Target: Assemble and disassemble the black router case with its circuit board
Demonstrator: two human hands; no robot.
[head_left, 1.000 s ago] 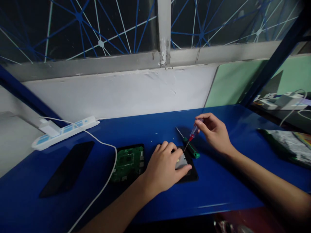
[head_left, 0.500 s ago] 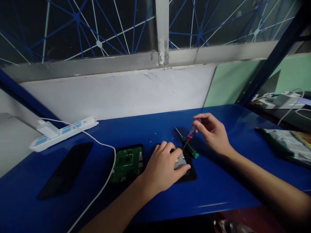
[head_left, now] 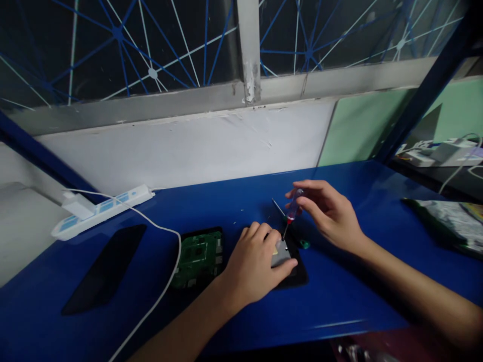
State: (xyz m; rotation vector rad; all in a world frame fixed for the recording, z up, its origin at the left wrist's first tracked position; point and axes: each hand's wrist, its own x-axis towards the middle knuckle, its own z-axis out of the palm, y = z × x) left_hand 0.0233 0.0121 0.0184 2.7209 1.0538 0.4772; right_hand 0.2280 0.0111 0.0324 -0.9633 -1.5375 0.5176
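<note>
My left hand point(head_left: 251, 269) lies over a flat grey metal part point(head_left: 281, 257), thumb along its near side and fingers bent over the far side. That part sits on a black case piece point(head_left: 301, 275), mostly covered by the hand. Between thumb and fingers, my right hand point(head_left: 334, 216) holds a screwdriver point(head_left: 294, 205) with a clear purple handle and red collar. Its tip meets the far right corner of the grey part. Behind it lies a second screwdriver with a green handle point(head_left: 304, 244), partly hidden.
Left of my left hand, a green circuit board point(head_left: 199, 254) rests in a black shell, crossed by a white cable point(head_left: 166, 229). Farther left are a black flat panel point(head_left: 105, 269) and a white power strip point(head_left: 109, 206). A silvery bag point(head_left: 449, 223) lies at right on the blue table point(head_left: 339, 301).
The screwdriver stands more upright, and my right hand's fingers have shifted left around its handle. My left hand keeps its place on the grey part. The view has shifted slightly.
</note>
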